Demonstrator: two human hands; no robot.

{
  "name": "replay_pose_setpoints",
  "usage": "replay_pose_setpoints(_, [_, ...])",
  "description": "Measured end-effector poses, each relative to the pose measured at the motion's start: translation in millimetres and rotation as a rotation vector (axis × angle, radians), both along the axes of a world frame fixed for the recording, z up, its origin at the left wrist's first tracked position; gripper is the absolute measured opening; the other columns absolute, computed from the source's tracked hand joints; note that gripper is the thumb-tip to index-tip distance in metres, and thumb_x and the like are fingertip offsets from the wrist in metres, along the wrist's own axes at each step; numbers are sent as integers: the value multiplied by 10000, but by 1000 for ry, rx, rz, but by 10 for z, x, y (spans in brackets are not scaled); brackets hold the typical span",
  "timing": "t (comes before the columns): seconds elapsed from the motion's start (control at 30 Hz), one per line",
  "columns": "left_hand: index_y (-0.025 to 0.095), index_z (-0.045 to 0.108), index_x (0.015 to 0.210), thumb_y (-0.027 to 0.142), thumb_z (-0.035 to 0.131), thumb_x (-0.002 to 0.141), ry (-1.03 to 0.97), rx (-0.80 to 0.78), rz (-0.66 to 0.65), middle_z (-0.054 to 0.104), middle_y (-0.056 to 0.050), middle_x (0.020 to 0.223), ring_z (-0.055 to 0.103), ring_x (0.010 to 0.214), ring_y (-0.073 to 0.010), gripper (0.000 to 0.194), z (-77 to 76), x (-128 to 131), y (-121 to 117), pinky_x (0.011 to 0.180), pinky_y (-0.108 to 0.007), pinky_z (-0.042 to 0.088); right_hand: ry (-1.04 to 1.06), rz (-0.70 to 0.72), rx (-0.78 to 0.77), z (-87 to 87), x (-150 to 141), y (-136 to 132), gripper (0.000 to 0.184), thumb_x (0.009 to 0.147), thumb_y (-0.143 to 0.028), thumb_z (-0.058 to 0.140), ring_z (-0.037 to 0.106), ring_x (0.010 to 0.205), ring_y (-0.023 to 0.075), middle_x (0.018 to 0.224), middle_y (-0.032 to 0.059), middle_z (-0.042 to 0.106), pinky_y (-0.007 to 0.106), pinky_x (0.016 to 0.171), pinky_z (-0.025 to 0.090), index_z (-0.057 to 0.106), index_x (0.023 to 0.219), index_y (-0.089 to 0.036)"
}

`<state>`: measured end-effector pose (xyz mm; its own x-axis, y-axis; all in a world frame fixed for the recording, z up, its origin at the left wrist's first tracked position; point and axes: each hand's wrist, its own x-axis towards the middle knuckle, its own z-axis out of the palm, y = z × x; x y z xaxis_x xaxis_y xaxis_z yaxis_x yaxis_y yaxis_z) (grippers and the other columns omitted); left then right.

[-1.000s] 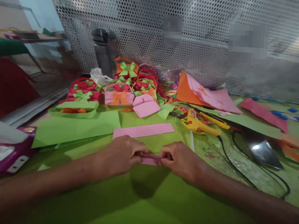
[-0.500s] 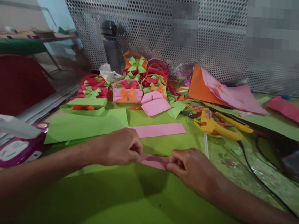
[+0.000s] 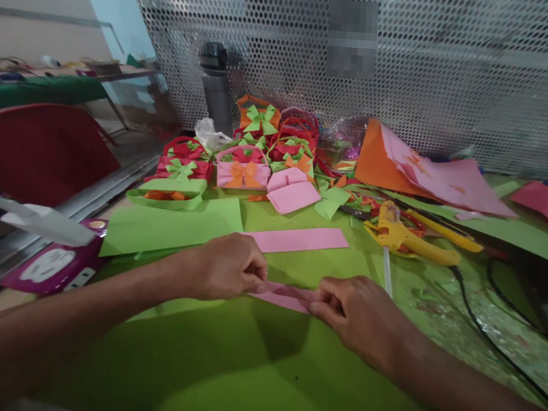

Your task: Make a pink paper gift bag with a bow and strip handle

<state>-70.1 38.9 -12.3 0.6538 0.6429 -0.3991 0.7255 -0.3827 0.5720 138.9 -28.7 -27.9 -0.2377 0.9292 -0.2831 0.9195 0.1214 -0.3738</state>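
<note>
While our left hand [image 3: 232,270] and right hand [image 3: 362,315] are pinching the folded pink strip [image 3: 286,296] at either end, we're holding it low — just before a flat pink strip [image 3: 304,240].

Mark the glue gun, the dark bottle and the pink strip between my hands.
Yellow glue gun [image 3: 400,237]: head view, on its body.
Dark bottle [image 3: 217,101]: head view, on its side.
Pink strip [image 3: 286,296]: head view, on its stretch between the hands.

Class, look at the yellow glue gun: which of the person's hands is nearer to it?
Right. The right hand is just below and left of the glue gun; the left hand is farther left.
</note>
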Motion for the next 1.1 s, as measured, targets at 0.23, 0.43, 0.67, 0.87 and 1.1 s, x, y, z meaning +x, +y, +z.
replay_pose_setpoints(0.23, [146, 604, 604, 238, 511, 680, -34, -57, 73, 519, 19, 541, 401, 469, -80, 152, -52, -28, -70, 422, -199, 271, -6, 28, 58, -43, 24, -8, 160, 796, -248, 529, 522, 537, 133, 616, 21, 634, 239, 504, 276, 647, 716, -176])
replay_pose_setpoints(0.43, [159, 604, 610, 259, 498, 685, 45, 40, 73, 561, 9, 588, 434, 478, -92, 164, -80, -22, -108, 420, -206, 285, -23, 21, 82, -63, 27, -16, 142, 778, -227, 549, 496, 505, 115, 578, 6, 613, 233, 487, 255, 634, 677, -173])
replay_pose_setpoints(0.67, [156, 577, 596, 178, 464, 683, 92, 184, 18, 590, 2, 622, 485, 542, -106, 145, -44, 14, -149, 496, -219, 327, -4, 18, 89, -82, 30, -8, 149, 783, -245, 550, 526, 532, 121, 608, 8, 641, 233, 503, 271, 650, 691, -183])
replay_pose_setpoints(0.87, [170, 627, 841, 162, 482, 747, 118, 313, 0, 610, -3, 691, 532, 621, -131, 173, -51, -12, -232, 546, -228, 347, -6, 11, 93, -94, 31, -5, 147, 781, -246, 553, 536, 542, 124, 620, 7, 655, 236, 511, 272, 644, 683, -186])
replay_pose_setpoints(1.1, [445, 325, 1300, 101, 429, 825, 250, 757, -386, 507, -5, 777, 490, 652, -156, 595, -113, -42, -381, 596, -270, 329, -32, 21, 114, -92, 22, 4, 117, 764, -251, 573, 513, 528, 122, 594, 3, 642, 237, 497, 250, 643, 691, -192])
